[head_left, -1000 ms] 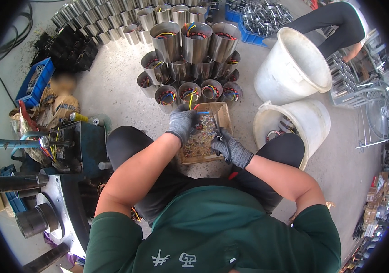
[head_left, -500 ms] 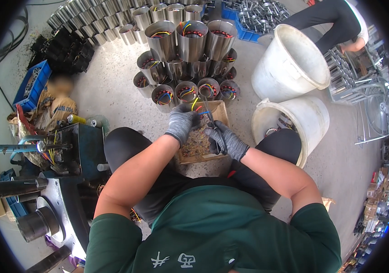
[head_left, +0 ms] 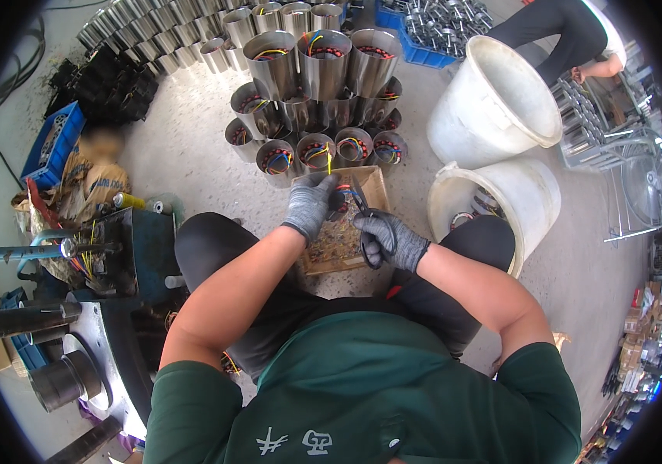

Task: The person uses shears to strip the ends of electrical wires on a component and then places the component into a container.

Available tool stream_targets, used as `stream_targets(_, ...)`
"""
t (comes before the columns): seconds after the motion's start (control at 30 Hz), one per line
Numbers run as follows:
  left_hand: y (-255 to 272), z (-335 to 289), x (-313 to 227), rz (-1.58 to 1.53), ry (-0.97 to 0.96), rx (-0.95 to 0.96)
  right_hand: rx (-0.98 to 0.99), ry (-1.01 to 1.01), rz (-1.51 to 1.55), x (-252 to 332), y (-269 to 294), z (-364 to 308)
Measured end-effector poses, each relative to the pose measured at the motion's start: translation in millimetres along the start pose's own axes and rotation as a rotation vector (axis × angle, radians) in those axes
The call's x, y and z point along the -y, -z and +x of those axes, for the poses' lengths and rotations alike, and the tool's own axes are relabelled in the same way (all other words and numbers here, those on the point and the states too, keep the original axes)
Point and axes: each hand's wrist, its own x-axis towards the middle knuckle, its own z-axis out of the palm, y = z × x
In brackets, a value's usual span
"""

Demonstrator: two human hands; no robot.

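Note:
My left hand (head_left: pixel 311 206), in a grey glove, is closed on a dark wound motor stator (head_left: pixel 338 203), mostly hidden by the fingers. A yellow wire (head_left: pixel 329 160) stands up from it, with red and blue wire ends beside it. My right hand (head_left: pixel 393 240), gloved too, grips a pair of scissors (head_left: pixel 359 193), fingers through the dark handles. The blades point up and away, just right of the stator and its wires. Below both hands lies a shallow cardboard box (head_left: pixel 375 185) strewn with small wire scraps.
Steel cylinders (head_left: pixel 273 73) with wired stators inside stand stacked ahead. Two white buckets (head_left: pixel 455 116) are at right, one tipped over with stators inside. A machine (head_left: pixel 149 240) stands at left. Another person (head_left: pixel 578 39) bends over metal parts at far right.
The scissors have drawn back slightly to the right of the wires. The yellow wire now stands straighter, and the blue wire no longer stretches across to the blades.

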Motion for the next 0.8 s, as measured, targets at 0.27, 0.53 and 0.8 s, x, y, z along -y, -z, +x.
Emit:
stream_targets(0.27, 8, 16, 19, 0.325, -0.267, -0.021, 0.026, 0.122, -0.116, -8, 12, 5)
stream_targets(0.53, -1, 0, 4, 0.238, -0.032, 0.105, -0.067, 0.205, -0.166, -8, 24, 20)
stream_targets(0.8, 17, 18, 35, 0.789, -0.355, 0.184, 0.059, 0.158, -0.177, 4, 24, 8)
